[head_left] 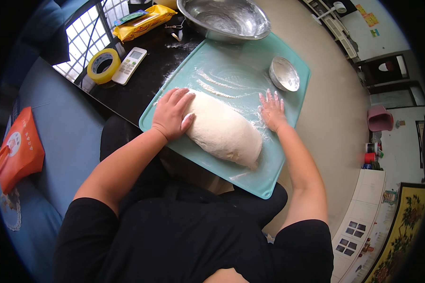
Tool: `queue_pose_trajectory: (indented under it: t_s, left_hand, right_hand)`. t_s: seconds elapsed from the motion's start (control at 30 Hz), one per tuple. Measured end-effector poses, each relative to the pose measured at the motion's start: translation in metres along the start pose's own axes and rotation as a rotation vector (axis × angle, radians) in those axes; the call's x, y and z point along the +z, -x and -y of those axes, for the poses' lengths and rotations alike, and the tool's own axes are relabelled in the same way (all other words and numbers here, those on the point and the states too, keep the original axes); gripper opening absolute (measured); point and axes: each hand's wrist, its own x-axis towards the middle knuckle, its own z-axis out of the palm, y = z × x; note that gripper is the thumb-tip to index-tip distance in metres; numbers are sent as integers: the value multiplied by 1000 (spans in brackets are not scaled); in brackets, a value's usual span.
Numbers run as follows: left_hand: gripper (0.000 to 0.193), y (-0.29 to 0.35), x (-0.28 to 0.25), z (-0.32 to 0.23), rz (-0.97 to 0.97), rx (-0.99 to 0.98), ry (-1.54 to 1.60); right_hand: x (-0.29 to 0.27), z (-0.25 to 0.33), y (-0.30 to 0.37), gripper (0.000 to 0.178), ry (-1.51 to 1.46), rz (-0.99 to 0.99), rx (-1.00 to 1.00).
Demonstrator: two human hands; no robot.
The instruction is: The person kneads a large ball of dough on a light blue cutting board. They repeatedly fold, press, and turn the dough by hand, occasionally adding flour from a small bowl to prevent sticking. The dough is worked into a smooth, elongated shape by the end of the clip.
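A thick log of pale dough (224, 129) lies slantwise on a teal board (250, 181) dusted with white flour. My left hand (174, 114) rests on the dough's left end, thumb and fingers apart. Flat on the board to the right of the dough is my right hand (272, 111), its floury fingers spread and nothing in them. Just beyond those fingers a small metal bowl (284, 74) holds some white flour. A large metal bowl (226, 16), streaked white inside, stands at the board's far edge.
On the dark table (109, 96) left of the board are a roll of yellow tape (93, 70), a white remote control (129, 66) and a yellow packet (145, 23). A blue sofa (63, 113) with an orange bag (21, 151) is at the left. The board's near corner overhangs my lap.
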Motion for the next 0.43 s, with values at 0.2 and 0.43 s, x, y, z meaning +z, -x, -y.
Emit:
queue_pose_trajectory:
  t_s: [0.2, 0.43]
  left_hand:
    - [46, 1, 3, 4, -57, 14, 9]
    - [41, -29, 9, -12, 87, -121, 0]
  right_hand:
    - [-4, 57, 64, 62, -528, -306, 7]
    - [4, 115, 123, 102, -362, -365, -152]
